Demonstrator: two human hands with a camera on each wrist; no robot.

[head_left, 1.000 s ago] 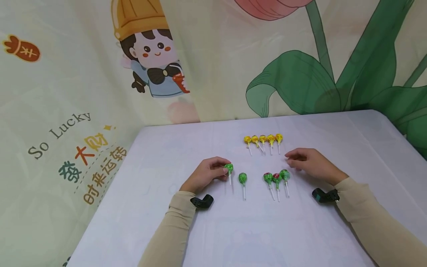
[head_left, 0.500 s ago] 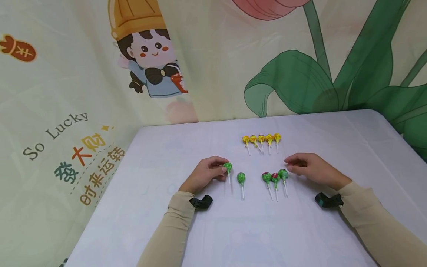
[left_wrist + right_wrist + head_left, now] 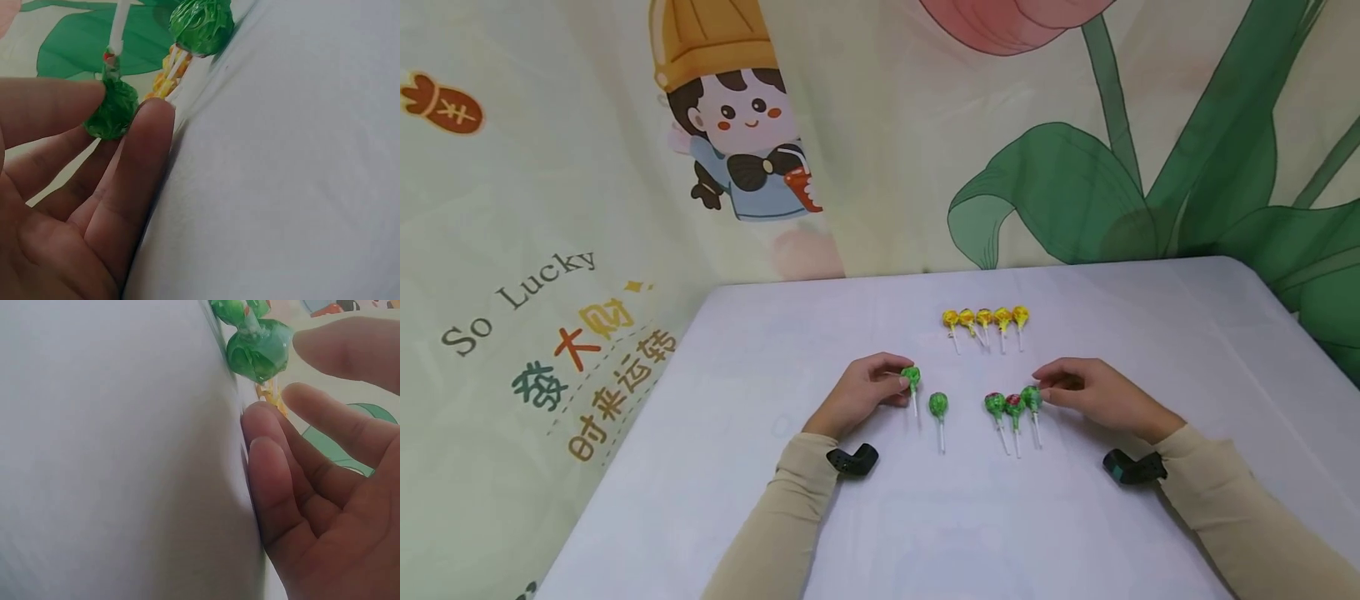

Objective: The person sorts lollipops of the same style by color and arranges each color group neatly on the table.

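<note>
My left hand (image 3: pixel 867 390) pinches a green-wrapped lollipop (image 3: pixel 912 377) by its head between thumb and finger; its white stick points toward me. In the left wrist view the fingertips press on the lollipop's green wrapper (image 3: pixel 114 111). Just right of it lies another green lollipop (image 3: pixel 938 405). My right hand (image 3: pixel 1093 390) is at the rightmost lollipop (image 3: pixel 1032 397) of a green group. In the right wrist view its fingers are parted, one fingertip (image 3: pixel 306 347) close beside that lollipop's head (image 3: pixel 259 355); whether they touch, I cannot tell. Two red-and-green lollipops (image 3: pixel 995 405) lie left of it.
Farther back, several yellow lollipops (image 3: pixel 985 318) lie in a row, sticks toward me. All rest on a white-covered table (image 3: pixel 955 525). A printed backdrop (image 3: pixel 880 150) stands behind the table's far edge. Each wrist wears a black device (image 3: pixel 853 460).
My right hand has moved down and slightly left, up to the rightmost green lollipop. The left hand keeps its pinch on its lollipop almost in place. The view has shifted slightly.
</note>
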